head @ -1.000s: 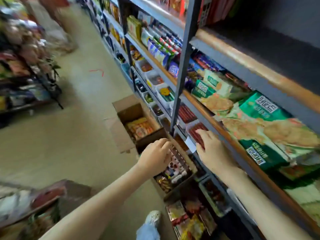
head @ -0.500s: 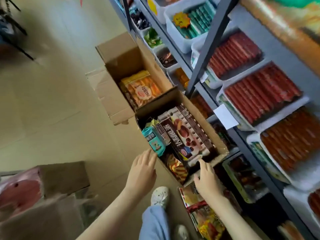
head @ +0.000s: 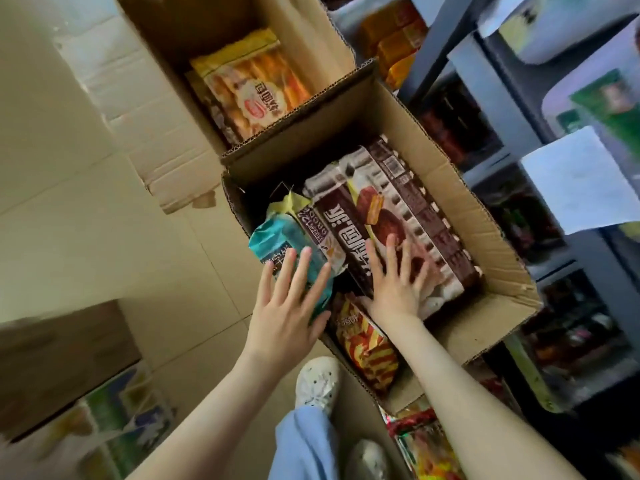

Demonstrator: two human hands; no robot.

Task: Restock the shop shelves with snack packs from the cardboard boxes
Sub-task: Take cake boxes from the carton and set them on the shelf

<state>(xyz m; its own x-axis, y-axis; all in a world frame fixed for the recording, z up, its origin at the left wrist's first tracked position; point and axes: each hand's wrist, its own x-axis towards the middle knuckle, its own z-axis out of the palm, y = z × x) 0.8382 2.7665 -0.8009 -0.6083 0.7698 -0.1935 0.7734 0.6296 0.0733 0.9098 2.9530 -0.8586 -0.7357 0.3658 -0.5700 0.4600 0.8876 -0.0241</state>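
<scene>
Bare floor (head: 86,209) left of the near box (head: 485,216) — my left hand (head: 289,306) (fingers spread) lies over the teal pack (head: 277,242), right hand (head: 398,282) splayed flat on the brown pack (head: 349,223).

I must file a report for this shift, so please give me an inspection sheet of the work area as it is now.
Surface: pale floor, carrying the boxes.
Job's things: near cardboard box open, holding a brown chocolate snack pack, a teal pack and a red striped pack; far cardboard box open, holding an orange pack.
Clutter: another carton at lower left.
Grippers: left hand flat on the teal pack; right hand flat on the brown pack.
Cables: nothing seen.
Surroundings: grey shelf unit with stocked trays on the right.
</scene>
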